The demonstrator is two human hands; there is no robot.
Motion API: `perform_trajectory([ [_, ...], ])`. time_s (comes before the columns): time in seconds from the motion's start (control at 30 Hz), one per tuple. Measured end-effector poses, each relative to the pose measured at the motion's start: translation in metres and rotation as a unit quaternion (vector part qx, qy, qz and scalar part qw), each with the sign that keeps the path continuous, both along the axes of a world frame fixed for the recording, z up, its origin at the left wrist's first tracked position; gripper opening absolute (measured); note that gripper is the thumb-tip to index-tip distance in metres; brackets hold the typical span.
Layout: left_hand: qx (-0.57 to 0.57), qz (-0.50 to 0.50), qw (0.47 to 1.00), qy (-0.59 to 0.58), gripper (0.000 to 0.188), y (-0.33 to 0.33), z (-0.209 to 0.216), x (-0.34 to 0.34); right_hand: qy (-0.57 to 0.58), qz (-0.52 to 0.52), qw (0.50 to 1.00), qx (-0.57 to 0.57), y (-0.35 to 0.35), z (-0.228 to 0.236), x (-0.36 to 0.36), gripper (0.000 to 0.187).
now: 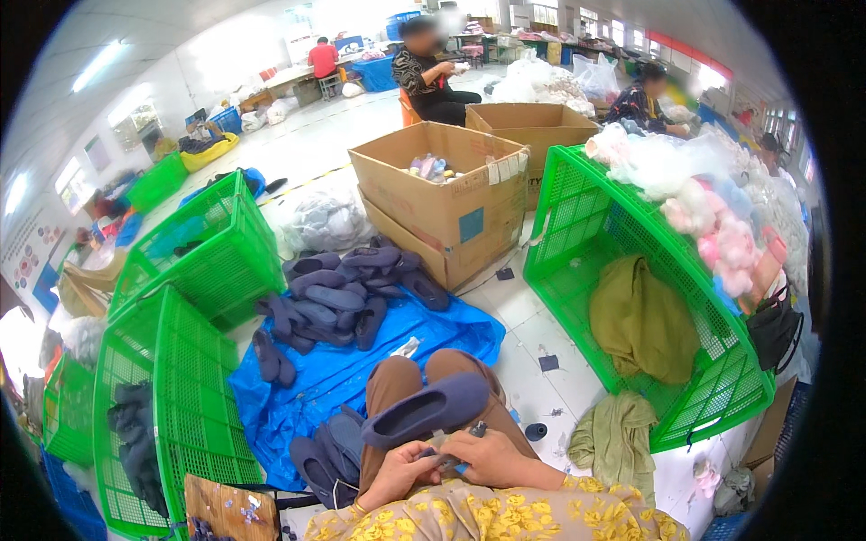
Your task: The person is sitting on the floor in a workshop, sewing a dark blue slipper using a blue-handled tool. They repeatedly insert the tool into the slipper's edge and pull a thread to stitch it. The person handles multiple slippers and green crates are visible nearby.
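A dark purple slip-on shoe point(426, 411) lies across my lap, just beyond my hands. My left hand point(402, 472) is closed in a pinch over a small dark piece. Close beside it, my right hand point(494, 462) is wrapped round a small tool with a dark end and a bit of blue, its kind not clear. The fingertips of both hands nearly meet. More purple shoes point(332, 444) lie by my left thigh. Beyond my knees, a heap of similar shoes point(336, 299) rests on a blue plastic sheet point(397, 347).
Green plastic crates point(194, 397) stand at the left. A tilted green crate point(552, 236) at the right holds olive cloth point(642, 325). Cardboard boxes point(492, 225) stand ahead. A wooden board point(230, 507) is at lower left. Several people point(431, 77) sit farther off.
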State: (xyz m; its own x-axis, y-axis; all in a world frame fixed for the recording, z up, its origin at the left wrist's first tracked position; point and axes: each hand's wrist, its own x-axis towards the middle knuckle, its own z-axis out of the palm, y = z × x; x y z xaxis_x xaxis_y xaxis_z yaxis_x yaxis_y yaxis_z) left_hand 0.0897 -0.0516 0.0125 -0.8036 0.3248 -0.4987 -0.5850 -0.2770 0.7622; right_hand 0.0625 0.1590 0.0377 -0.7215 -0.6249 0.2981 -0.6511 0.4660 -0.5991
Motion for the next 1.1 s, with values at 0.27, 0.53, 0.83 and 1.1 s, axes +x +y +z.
perform_trajectory([
  [0.27,0.048,-0.028,0.997,-0.047,0.013,-0.001,-0.007,-0.006,0.005,0.019,0.999,-0.033,-0.003,-0.014,-0.003,0.038],
  [0.53,-0.058,-0.099,0.992,-0.046,0.017,0.009,-0.010,-0.013,0.014,-0.005,0.998,-0.054,0.000,-0.032,0.006,0.048],
  [0.83,-0.021,-0.056,0.997,-0.055,0.006,0.015,0.001,-0.011,-0.015,-0.077,0.993,-0.084,0.004,-0.031,0.007,0.041],
  [1.1,-0.026,-0.061,0.996,-0.059,0.007,0.015,0.001,-0.010,-0.102,-0.026,0.994,-0.030,0.006,-0.028,0.006,0.034],
])
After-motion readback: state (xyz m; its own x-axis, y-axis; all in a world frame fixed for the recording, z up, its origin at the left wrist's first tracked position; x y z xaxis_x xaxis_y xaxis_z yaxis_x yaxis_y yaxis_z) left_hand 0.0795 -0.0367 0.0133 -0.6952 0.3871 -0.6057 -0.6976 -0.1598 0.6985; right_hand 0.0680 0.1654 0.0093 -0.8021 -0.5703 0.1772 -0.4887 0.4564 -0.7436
